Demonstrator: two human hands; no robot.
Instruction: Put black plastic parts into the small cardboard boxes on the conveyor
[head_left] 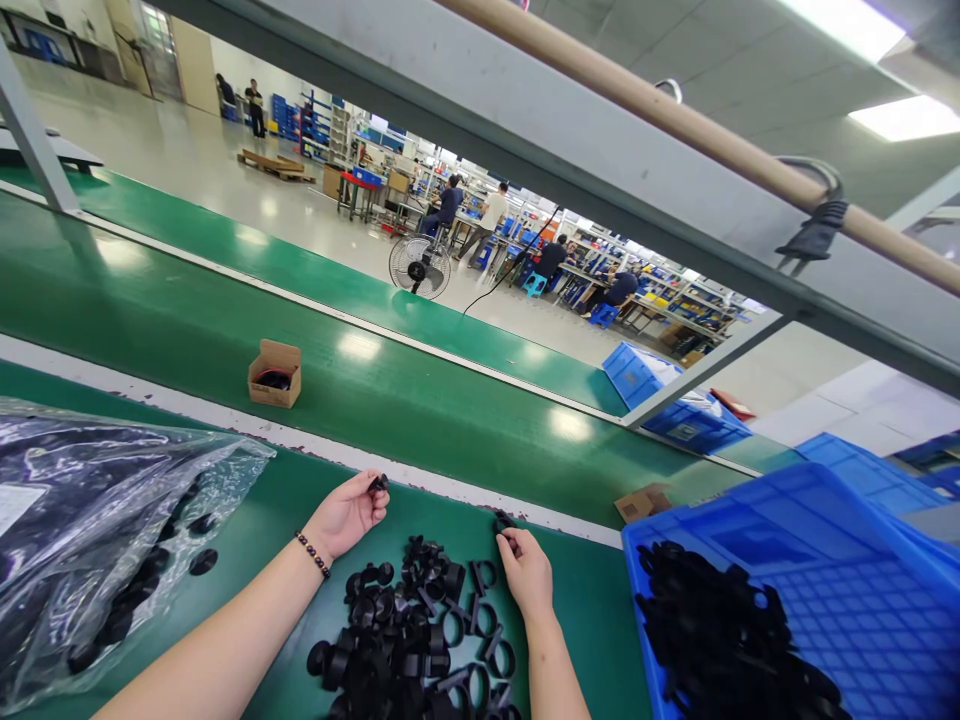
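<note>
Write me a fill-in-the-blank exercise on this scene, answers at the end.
The left hand holds a small part coloured ____.
The beaded bracelet is on the person's ____ arm.
The bin nearest the right hand is coloured ____.
The open cardboard box stands on a surface coloured ____.

Missing words: black; left; blue; green.

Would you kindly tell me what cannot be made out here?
Head view:
Small black part in the left hand: its grip covers some.
Another black part in the right hand: partly covered likewise.
Contents of the open brown cardboard box: too small, partly behind its wall.
White label at the clear plastic bag: blurred, cut by the left edge.
Blue plastic crate: cut by the bottom edge.
</note>
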